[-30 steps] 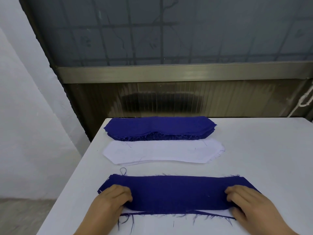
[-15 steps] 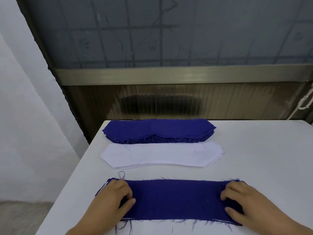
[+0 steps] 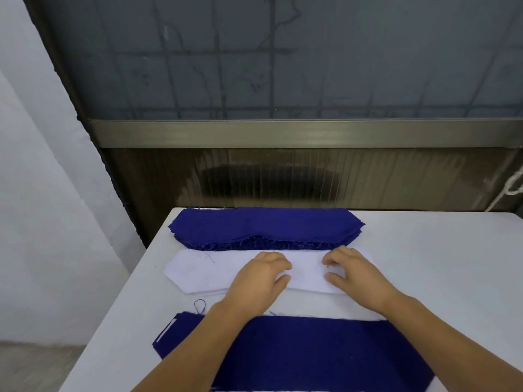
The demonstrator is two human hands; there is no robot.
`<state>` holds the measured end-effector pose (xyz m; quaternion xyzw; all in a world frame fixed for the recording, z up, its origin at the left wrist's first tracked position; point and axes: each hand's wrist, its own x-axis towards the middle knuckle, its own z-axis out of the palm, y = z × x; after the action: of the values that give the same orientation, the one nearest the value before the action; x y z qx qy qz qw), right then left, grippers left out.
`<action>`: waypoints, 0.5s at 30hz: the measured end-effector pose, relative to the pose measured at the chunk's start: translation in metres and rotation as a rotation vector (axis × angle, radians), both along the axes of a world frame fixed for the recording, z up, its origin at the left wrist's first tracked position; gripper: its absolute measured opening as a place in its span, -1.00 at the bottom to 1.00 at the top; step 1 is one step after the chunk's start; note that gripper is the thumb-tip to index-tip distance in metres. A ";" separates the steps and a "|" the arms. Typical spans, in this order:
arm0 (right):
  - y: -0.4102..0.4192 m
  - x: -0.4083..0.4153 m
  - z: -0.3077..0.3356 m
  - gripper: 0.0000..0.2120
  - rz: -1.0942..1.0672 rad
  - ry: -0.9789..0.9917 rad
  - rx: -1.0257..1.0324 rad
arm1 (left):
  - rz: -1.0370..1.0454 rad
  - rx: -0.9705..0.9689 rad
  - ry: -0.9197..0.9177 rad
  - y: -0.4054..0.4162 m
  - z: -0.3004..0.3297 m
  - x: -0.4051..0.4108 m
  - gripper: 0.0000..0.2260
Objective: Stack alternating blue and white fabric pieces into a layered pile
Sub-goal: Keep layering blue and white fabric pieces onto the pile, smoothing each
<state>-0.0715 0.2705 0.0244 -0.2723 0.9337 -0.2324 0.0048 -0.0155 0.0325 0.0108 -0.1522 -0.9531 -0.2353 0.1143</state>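
Observation:
A layered pile topped by a blue fabric piece lies near the table's front edge, a sliver of white showing at its left end. Behind it lies the stack of white pieces, and at the back a thick stack of blue pieces. Both my hands are on the white stack's middle. My left hand has thumb and fingers curled on the top white piece. My right hand lies beside it, thumb and fingertips pinching the same white cloth. My forearms cross above the front pile.
The white table ends at its left edge, with floor and a pale wall beyond. A dark panelled wall with a metal rail stands right behind the blue stack. A white cord hangs at the far right.
Both hands have left the ends of the front blue piece and moved forward to the middle of the white stack. The blue piece now lies flat on the pile.

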 end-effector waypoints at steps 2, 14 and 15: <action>-0.002 -0.007 -0.005 -0.93 -0.010 -0.037 -0.047 | 0.012 -0.007 -0.057 0.004 -0.003 -0.008 -0.71; -0.007 -0.018 -0.013 -0.81 -0.047 -0.061 -0.093 | 0.104 0.044 -0.136 0.008 0.000 -0.024 -0.83; -0.007 -0.018 -0.012 -0.81 -0.056 -0.071 -0.099 | 0.118 0.051 -0.148 0.008 0.001 -0.025 -0.83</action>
<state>-0.0892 0.2635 0.0128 -0.2378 0.9275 -0.2878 0.0178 -0.0403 0.0402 0.0114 -0.0749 -0.9600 -0.2628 0.0610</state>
